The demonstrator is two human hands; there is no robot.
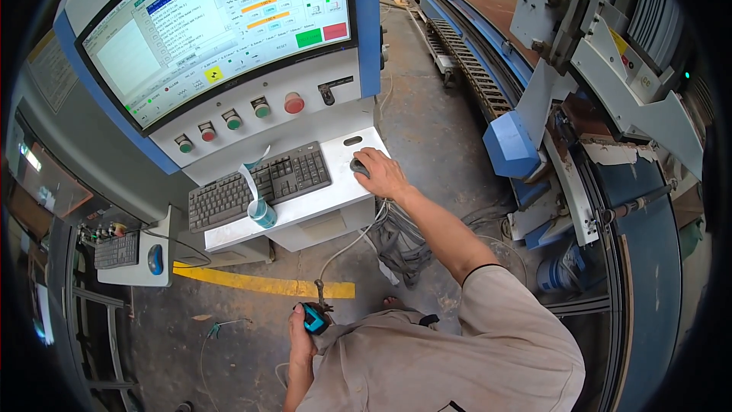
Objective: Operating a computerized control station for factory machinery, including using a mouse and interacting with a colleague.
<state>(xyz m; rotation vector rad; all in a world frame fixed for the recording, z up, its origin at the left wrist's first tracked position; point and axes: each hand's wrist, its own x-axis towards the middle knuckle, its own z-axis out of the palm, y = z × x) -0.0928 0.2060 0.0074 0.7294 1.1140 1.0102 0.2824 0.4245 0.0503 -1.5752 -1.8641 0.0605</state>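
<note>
My right hand [381, 173] rests over a dark computer mouse [359, 167], fingers curved round it, on the right part of a white console shelf [354, 192]. Left of it on the same shelf lies a black keyboard [293, 172]. A small teal cup [261, 214] with a pale strip sticking up stands at the shelf's front edge. Low in front of my body, my left hand [302, 333] is closed around a compact teal-and-black tool [314, 320] whose exact kind I cannot make out.
Above the shelf are a lit control screen [221, 27] and a red stop button [294, 102]. A second keyboard [117, 250] and blue mouse [155, 259] sit at left. Bundled cables [400, 236] hang below the shelf. Blue machinery [515, 141] stands at right.
</note>
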